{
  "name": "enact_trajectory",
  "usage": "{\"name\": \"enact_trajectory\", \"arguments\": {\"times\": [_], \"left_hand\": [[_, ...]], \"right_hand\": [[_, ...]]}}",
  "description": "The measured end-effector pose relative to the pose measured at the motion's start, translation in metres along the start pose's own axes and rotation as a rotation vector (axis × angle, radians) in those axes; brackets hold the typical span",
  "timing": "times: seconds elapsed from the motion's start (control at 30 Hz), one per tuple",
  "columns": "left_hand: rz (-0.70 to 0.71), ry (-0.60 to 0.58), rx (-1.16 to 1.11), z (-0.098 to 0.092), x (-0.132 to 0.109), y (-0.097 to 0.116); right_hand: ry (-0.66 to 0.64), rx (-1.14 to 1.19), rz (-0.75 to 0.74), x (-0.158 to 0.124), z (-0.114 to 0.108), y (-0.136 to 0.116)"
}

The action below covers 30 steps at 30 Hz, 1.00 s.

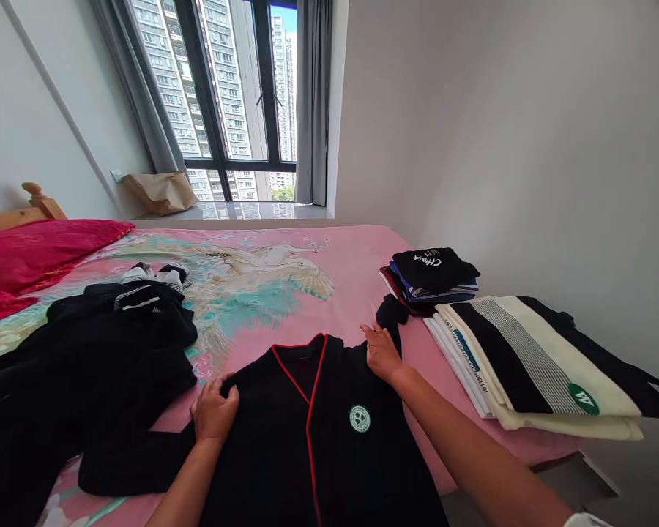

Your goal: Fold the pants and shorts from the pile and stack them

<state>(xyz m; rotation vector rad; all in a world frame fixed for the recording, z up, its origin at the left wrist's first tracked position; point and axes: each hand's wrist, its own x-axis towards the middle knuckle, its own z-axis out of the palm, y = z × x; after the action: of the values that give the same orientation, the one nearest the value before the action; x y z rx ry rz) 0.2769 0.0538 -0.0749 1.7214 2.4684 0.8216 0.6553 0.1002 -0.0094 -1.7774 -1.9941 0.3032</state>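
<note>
A black garment (pixel 263 432) with red piping along its V-neck and front edge lies spread on the bed, a round white-and-green badge (pixel 359 419) on its chest. My left hand (pixel 215 410) is at the shoulder on the left side, fingers closed on the cloth. At the opposite shoulder, my right hand (pixel 381 351) rests on the fabric near the sleeve, fingers bent over it. One sleeve runs out to the left under my left forearm; the other lies bunched beyond my right hand.
Dark clothes (pixel 126 359) lie heaped at left. Right of the garment are a small folded stack (pixel 436 274) and a larger pile (pixel 527 359) by the wall. Red pillows (pixel 44 249) and a paper bag (pixel 162 192) sit farther back.
</note>
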Motion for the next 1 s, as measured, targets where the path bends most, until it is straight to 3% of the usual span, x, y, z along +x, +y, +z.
{"name": "enact_trajectory", "arguments": {"times": [0.1,0.2,0.3,0.37,0.43,0.53,0.63,0.7,0.87,1.0], "left_hand": [[-0.019,-0.002,-0.028,-0.001,0.001,-0.004],[-0.055,0.004,-0.032,0.000,0.002,-0.005],[-0.076,0.002,-0.020,0.001,0.002,-0.003],[-0.081,-0.002,-0.007,0.002,0.001,0.000],[-0.089,-0.002,0.010,0.002,0.001,0.003],[-0.100,-0.001,0.031,0.001,0.000,0.004],[-0.113,-0.005,0.039,0.001,0.001,0.003],[-0.120,-0.011,0.034,0.001,0.001,0.001],[-0.125,-0.048,-0.023,-0.003,0.003,0.000],[-0.142,-0.096,-0.090,-0.021,0.006,0.009]], "right_hand": [[-0.169,-0.198,0.018,0.010,-0.011,0.026],[-0.270,-0.388,0.180,0.008,-0.031,0.053],[-0.311,-0.501,0.318,0.007,-0.053,0.071],[-0.285,-0.509,0.296,0.011,-0.059,0.071],[-0.247,-0.459,0.195,0.017,-0.055,0.058],[-0.253,-0.326,0.055,0.025,-0.031,0.030],[-0.315,-0.233,0.045,0.027,-0.004,0.012],[-0.334,-0.203,0.087,0.025,0.006,0.014],[-0.292,-0.190,0.210,0.011,-0.002,0.039],[-0.295,-0.187,0.211,-0.007,-0.018,0.041]]}}
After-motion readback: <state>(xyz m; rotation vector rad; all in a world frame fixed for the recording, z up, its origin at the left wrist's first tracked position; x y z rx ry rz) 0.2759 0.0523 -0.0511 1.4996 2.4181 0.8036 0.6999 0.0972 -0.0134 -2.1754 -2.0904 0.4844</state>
